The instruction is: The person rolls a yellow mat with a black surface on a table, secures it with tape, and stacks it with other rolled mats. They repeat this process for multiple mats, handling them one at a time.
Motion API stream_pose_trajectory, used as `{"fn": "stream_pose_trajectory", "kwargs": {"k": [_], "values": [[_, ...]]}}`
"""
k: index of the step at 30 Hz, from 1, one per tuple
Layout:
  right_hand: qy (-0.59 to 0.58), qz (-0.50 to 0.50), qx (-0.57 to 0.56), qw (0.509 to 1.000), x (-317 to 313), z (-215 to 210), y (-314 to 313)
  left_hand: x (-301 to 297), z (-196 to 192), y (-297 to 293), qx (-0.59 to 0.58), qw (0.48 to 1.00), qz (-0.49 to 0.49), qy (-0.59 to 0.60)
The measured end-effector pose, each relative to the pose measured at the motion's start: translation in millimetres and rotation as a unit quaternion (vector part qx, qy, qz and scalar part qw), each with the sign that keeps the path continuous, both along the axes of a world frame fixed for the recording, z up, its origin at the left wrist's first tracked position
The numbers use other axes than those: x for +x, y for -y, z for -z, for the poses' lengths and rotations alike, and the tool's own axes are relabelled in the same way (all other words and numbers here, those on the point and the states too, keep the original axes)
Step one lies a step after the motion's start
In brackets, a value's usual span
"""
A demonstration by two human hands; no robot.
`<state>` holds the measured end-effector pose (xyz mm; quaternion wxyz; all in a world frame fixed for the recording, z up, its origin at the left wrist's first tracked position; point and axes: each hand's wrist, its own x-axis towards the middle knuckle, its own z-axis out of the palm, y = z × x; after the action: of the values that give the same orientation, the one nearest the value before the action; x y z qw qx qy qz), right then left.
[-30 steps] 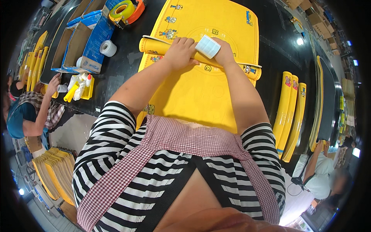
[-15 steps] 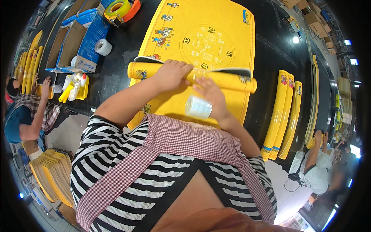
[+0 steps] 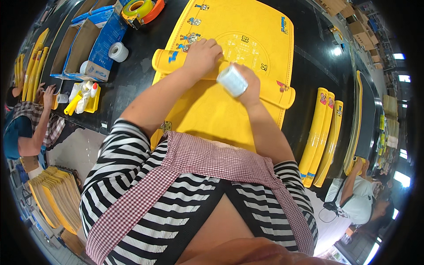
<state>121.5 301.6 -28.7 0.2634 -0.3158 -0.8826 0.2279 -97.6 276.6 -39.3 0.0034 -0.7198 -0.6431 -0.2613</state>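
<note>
A rolled yellow mat [image 3: 271, 93] lies crosswise over a flat yellow mat [image 3: 212, 115] printed with cartoon figures. My left hand [image 3: 202, 57] is closed over the left half of the rolled mat, fingers wrapped on its far side. Against its middle, my right hand [image 3: 249, 86] holds a small roll of clear film [image 3: 232, 81], tilted and slightly blurred. The right fingertips are partly hidden behind the film roll, and both forearms cover parts of the flat mat.
Blue cardboard box [image 3: 99, 48], white film roll [image 3: 118, 52], yellow tray [image 3: 92, 99] and tape dispenser [image 3: 140, 11] stand left on the black table [image 3: 132, 79]. Several wrapped yellow rolls [image 3: 324, 137] lie right. Other people work at both sides; stacked yellow mats [image 3: 55, 198] are lower left.
The rolled mat has turned, and its dark-backed loose edges no longer show. My right hand has brought the film roll up from below onto the rolled mat; my left hand has shifted slightly away.
</note>
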Motion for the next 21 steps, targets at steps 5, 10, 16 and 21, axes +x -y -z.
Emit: {"fn": "stream_pose_trajectory", "kwargs": {"k": [5, 10, 16, 21], "values": [[-0.168, 0.034, -0.118, 0.978, -15, 38, -116, 38, 6, 27, 0.076, 0.994, 0.074, 0.002], [-0.078, 0.025, -0.034, 0.996, -18, 18, -124, 14, 7, -35, -0.055, 0.988, 0.035, -0.142], [-0.080, -0.083, 0.145, 0.983, -3, 42, -87, -3, 1, -92, -0.118, 0.984, 0.061, -0.117], [-0.034, -0.091, 0.136, 0.986, 18, 19, -27, 15, -6, -42, -0.106, 0.984, 0.093, -0.108]]}}
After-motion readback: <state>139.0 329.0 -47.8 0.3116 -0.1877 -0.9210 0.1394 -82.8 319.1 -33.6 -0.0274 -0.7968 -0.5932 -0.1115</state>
